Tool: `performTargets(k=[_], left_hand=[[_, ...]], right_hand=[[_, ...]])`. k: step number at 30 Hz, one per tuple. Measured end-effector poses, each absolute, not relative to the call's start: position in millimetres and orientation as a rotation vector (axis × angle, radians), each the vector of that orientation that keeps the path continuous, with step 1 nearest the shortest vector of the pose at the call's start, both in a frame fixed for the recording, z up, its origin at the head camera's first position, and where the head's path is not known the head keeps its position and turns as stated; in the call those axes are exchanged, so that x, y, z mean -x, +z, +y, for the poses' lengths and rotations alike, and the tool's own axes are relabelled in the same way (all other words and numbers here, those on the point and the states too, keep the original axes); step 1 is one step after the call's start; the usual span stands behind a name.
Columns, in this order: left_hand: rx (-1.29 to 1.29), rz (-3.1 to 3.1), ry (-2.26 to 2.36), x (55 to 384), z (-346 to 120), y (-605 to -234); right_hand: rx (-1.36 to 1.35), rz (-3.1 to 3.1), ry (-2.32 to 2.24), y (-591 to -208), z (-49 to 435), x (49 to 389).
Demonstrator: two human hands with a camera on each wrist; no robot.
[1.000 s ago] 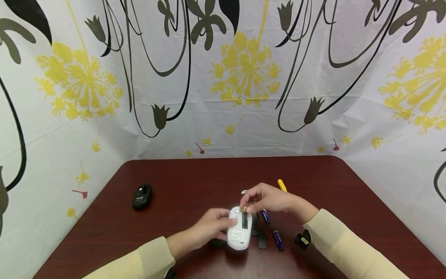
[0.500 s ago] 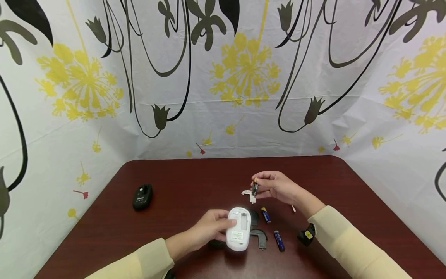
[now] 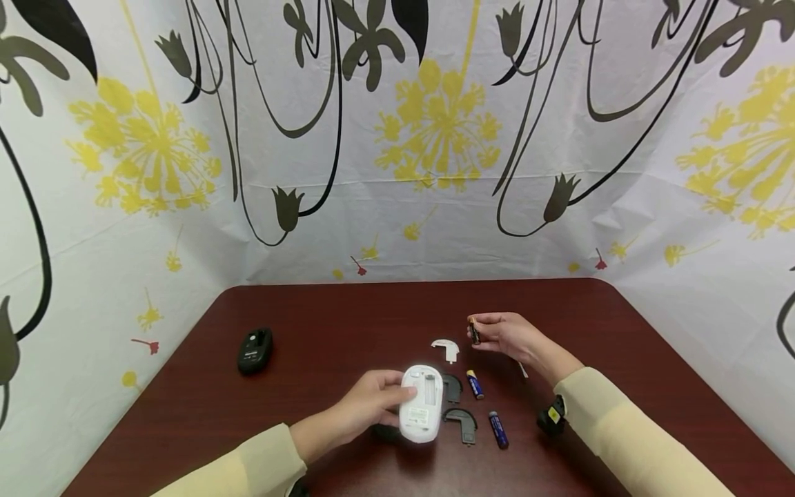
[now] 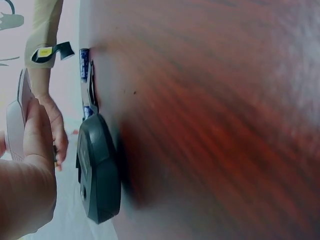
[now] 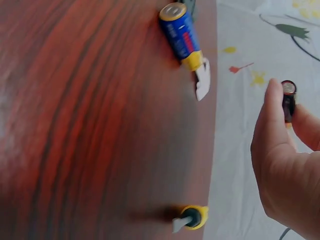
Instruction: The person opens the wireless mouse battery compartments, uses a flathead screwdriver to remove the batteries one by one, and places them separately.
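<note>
My left hand [image 3: 366, 404] holds a white computer mouse [image 3: 419, 417] above the table, its underside turned up and its battery slot bare. My right hand [image 3: 515, 338], farther back and to the right, pinches a black battery [image 3: 475, 331] with a gold end between thumb and fingers. The right wrist view shows that battery [image 5: 288, 106] end-on at the fingertips. A white battery cover [image 3: 447, 348] lies left of the right hand. Beside the white mouse lie two dark grey covers, one nearer [image 3: 464, 424] and one farther [image 3: 453, 390].
Two blue batteries lie right of the covers, one [image 3: 475, 384] behind the other [image 3: 497, 429]. A dark mouse [image 4: 100, 172] sits below my left hand; another black mouse [image 3: 254, 351] stands at the left. The right wrist view has a yellow-handled screwdriver [image 5: 196, 217].
The right hand has lifted the black battery out of the white mouse and carried it back and to the right. The left hand has shifted slightly left with the mouse.
</note>
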State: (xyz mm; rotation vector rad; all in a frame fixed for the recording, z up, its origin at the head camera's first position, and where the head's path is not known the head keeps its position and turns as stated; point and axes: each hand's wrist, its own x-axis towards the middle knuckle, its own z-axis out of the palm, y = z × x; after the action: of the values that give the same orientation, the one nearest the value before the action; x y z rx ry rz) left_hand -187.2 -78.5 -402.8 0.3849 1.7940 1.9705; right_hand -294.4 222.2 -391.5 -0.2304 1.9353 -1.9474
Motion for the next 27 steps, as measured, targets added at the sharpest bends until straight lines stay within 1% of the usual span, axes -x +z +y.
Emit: performTargets(k=[8, 12, 21, 27], left_hand=[[-0.370, 1.834, 1.981, 194, -92, -395], [-0.364, 1.887, 1.986, 202, -100, -394], [-0.292, 2.074, 2.005, 232, -128, -394], [-0.135, 2.150, 2.012, 254, -149, -394]], right_hand=[[0.185, 1.981, -1.860, -404, 224, 298], [0.097, 2.093, -1.795, -409, 223, 297], [-0.042, 2.192, -1.767, -418, 220, 298], [-0.060, 2.239, -1.739, -419, 216, 298]])
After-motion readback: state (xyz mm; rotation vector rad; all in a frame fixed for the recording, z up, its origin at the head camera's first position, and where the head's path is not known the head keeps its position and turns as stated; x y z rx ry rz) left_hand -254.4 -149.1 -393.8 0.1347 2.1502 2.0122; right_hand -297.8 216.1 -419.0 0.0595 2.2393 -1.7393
